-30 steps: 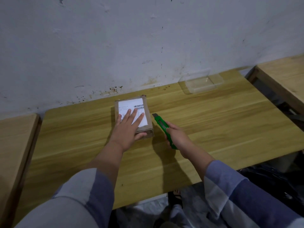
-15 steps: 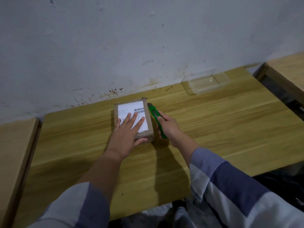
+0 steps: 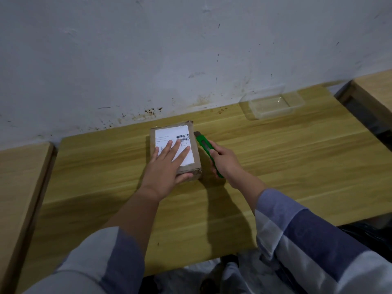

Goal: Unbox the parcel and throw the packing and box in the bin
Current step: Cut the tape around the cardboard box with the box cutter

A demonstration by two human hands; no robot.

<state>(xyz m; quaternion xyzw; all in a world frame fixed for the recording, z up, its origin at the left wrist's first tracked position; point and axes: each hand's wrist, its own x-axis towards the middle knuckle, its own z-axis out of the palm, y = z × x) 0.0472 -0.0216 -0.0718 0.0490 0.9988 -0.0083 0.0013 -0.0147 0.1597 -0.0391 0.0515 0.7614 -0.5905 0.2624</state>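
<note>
A small brown cardboard parcel [image 3: 196, 153] with a white shipping label lies flat on the wooden table [image 3: 275, 166], near the wall. My left hand [image 3: 167, 168] presses flat on its top, fingers spread over the label and thumb against the near end. My right hand [image 3: 226, 161] grips a green utility knife [image 3: 202, 142] just right of the parcel. The knife's tip sits against the far part of the parcel's right side edge. The blade itself is too small to make out.
A clear plastic container [image 3: 273, 103] sits at the table's back right by the stained wall. Lower wooden surfaces flank the table at the left [image 3: 19, 187] and right [image 3: 375, 90]. A black bag [image 3: 373, 234] lies below the table's right front corner.
My right hand brought the green knife forward and left, from the parcel's near right corner to the far end of its right edge. My left hand stayed flat on the parcel.
</note>
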